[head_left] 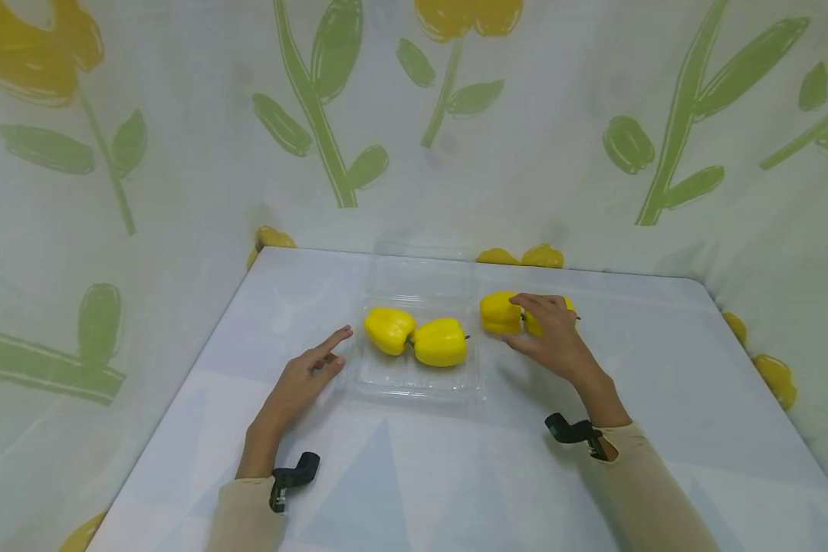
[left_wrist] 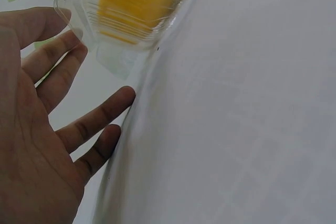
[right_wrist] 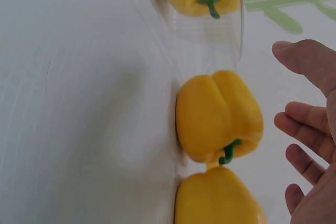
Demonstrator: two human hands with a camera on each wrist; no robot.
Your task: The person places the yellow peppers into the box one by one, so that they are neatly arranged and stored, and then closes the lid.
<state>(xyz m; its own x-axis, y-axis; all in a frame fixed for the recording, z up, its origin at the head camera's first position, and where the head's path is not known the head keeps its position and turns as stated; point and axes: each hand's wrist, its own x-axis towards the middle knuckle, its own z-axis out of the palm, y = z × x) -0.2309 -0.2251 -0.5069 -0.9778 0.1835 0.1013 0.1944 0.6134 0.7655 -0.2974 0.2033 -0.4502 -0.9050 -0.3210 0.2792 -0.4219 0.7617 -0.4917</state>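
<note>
A clear plastic clamshell container (head_left: pixel 414 383) lies on the table with its lid (head_left: pixel 424 276) folded back. Inside it are two yellow bell peppers, a left one (head_left: pixel 389 331) and a right one (head_left: pixel 440 343). My left hand (head_left: pixel 307 379) is at the container's left side, fingers loosely extended; in the left wrist view fingertips reach its edge, though contact is unclear. To the right of the container sit two more yellow bell peppers, one (right_wrist: pixel 218 116) nearer it and another (right_wrist: pixel 215 198) beyond. My right hand (head_left: pixel 552 337) hovers over these, fingers spread and holding nothing, partly hiding them in the head view.
The white table (head_left: pixel 414 475) has a pale blue triangle pattern. Behind and beside it hangs a light curtain (head_left: pixel 524 184) printed with yellow flowers and green leaves. A black wrist camera (head_left: pixel 295 471) is on the left wrist and another (head_left: pixel 569 429) on the right.
</note>
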